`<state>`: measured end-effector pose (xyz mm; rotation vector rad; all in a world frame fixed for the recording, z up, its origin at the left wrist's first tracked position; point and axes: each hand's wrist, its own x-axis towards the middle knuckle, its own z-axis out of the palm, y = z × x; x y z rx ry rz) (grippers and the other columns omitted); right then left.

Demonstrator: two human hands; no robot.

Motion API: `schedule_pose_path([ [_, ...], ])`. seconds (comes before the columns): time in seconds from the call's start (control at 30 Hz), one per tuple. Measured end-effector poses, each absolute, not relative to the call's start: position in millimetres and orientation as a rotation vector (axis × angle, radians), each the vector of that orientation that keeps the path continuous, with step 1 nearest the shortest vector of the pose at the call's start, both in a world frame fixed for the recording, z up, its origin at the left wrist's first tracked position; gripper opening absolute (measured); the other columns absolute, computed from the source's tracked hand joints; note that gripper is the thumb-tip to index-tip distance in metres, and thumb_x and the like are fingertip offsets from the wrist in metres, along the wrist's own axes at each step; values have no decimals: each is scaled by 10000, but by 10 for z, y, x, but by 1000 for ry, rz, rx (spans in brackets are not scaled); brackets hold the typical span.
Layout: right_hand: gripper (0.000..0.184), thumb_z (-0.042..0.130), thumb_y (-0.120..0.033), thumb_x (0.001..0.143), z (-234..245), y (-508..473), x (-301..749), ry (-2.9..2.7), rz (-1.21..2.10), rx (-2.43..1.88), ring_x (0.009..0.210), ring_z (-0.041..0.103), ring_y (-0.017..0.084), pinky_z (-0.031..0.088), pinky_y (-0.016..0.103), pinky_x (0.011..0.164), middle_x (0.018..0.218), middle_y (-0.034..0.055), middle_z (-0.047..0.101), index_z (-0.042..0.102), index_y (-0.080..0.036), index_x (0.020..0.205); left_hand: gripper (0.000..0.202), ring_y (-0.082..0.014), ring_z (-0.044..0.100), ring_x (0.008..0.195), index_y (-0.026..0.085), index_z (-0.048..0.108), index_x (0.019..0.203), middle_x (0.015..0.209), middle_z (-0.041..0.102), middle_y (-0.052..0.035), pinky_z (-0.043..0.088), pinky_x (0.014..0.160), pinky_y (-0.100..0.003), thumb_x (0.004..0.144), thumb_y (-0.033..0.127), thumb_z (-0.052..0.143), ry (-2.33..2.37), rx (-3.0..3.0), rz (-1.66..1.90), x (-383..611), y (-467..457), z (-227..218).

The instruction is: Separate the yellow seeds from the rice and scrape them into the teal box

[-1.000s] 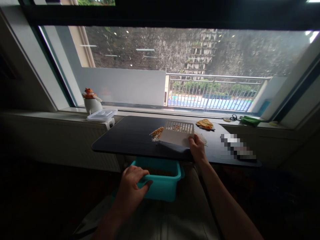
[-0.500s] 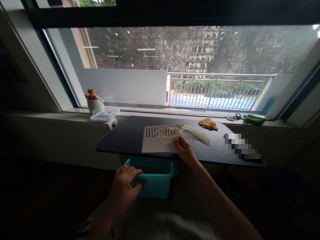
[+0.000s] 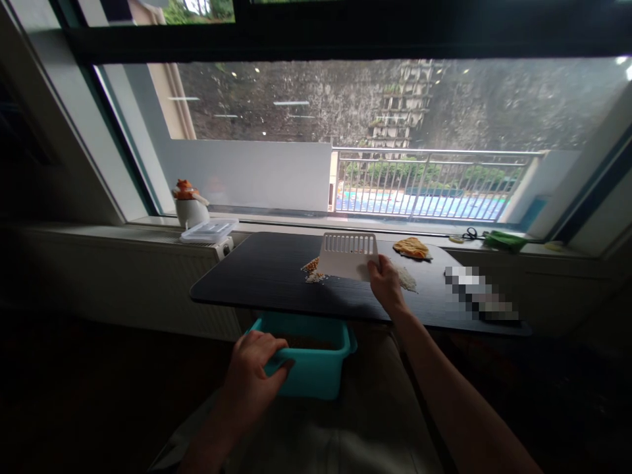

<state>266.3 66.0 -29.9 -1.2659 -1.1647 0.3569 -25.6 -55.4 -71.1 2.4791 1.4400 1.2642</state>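
Note:
My right hand [image 3: 388, 283] grips a flat white slotted scraper [image 3: 345, 263] by its right edge, holding it over the dark table [image 3: 261, 276]. Its row of slots faces the window. Left of the scraper shows a small heap of yellow corn-like kernels [image 3: 311, 265], with pale grains [image 3: 315, 278] beside it. More white grains, like rice, [image 3: 407, 280] lie to the right, partly behind my hand. Below the table edge, my left hand [image 3: 259, 362] is closed on the near left rim of a teal plastic tub [image 3: 316, 368], whose brownish contents are dim.
A folded orange cloth [image 3: 412, 248] lies at the table's far right, with a blurred-out object [image 3: 478, 293] nearer. A clear plastic lid [image 3: 210, 230] and a white jar with an orange top [image 3: 191, 205] stand left; scissors [image 3: 470, 234] and a green cloth-like item [image 3: 503, 241] rest on the sill.
The scraper in my right hand has moved right and slightly away, covering most of the white grains. Kernels and pale grains now show at its left. My left hand stays on the tub's rim.

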Motion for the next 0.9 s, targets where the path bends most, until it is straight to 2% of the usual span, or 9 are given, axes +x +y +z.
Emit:
schedule_pose_path([
  [0.43,309,490,-471,767,-362,803,2601,-1196,374,-1305,807,584,257,452,367,710,845,70,665,614,-226,909,120,-267,671,819,232,706,856,796,731,-10,532,830,-489,748,187,683,1432,2459,1238,-241,-561,-694],
  [0.67,261,488,-421,762,-317,869,2542,-1209,360,-1303,794,579,252,446,379,727,812,64,641,609,-212,861,129,-273,670,817,216,713,863,802,734,-23,535,828,-510,750,178,667,1420,2466,1256,-240,-541,-707],
  [0.9,283,486,-404,751,-344,904,2537,-1211,429,-1294,790,596,245,472,359,694,823,62,661,631,-204,889,137,-266,674,831,230,713,867,815,742,-18,540,835,-471,742,195,667,1446,2468,1254,-272,-538,-691],
])
